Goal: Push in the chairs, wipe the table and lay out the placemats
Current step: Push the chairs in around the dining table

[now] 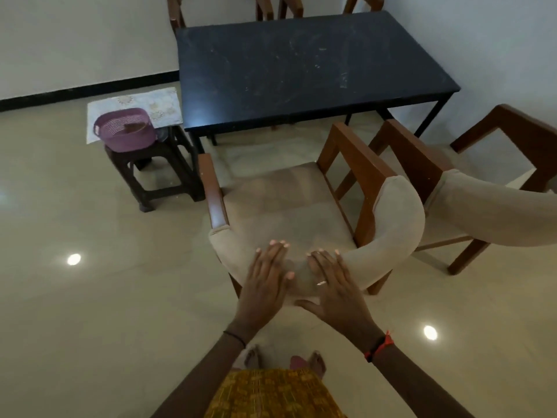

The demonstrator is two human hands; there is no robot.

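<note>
Both hands, left hand [265,274] and right hand [333,282], press flat with straight fingers on the armchair's padded backrest [391,236]. The black table [301,73] lies straight ahead of the backrest, a gap of floor between.

Floor [75,297]: table [301,70], stool [144,193], perhaps four chairs [286,200]

A purple slatted basket [125,129] is carried by a dark stool [141,197] standing on the glossy beige floor [75,312], near a white wall [75,40] with black skirting [90,89].
</note>
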